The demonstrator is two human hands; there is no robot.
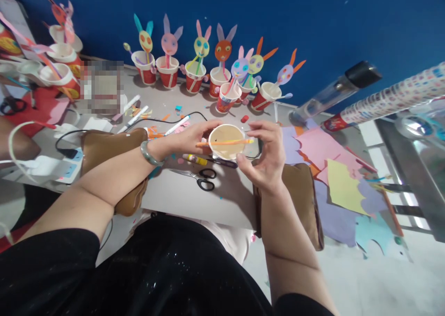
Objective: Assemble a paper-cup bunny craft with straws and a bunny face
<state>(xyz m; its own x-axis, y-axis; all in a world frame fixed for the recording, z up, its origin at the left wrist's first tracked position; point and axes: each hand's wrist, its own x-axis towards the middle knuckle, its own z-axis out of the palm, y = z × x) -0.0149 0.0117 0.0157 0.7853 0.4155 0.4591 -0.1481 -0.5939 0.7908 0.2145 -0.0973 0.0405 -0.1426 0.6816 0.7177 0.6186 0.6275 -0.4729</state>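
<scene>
A paper cup (227, 152) is held over the table with its mouth toward me. An orange straw (222, 143) with a yellowish end lies across its mouth. My left hand (196, 137) grips the cup from the left, with some fingers hidden behind it. On the right, my right hand (266, 153) is curved with thumb and fingers apart; its thumb tip is at the cup's rim and its fingertips are near the straw's end. Below the cup lie black-handled scissors (205, 179) and a yellow glue stick (195, 159).
Several red paper cups (169, 78) with paper rabbit heads line the blue wall. Cut coloured paper (320, 149) and a tall tube of patterned cups (389, 98) lie right. Brown cushions (114, 149) flank the table front. A power strip (71, 167) and another person's arm (17, 142) are left.
</scene>
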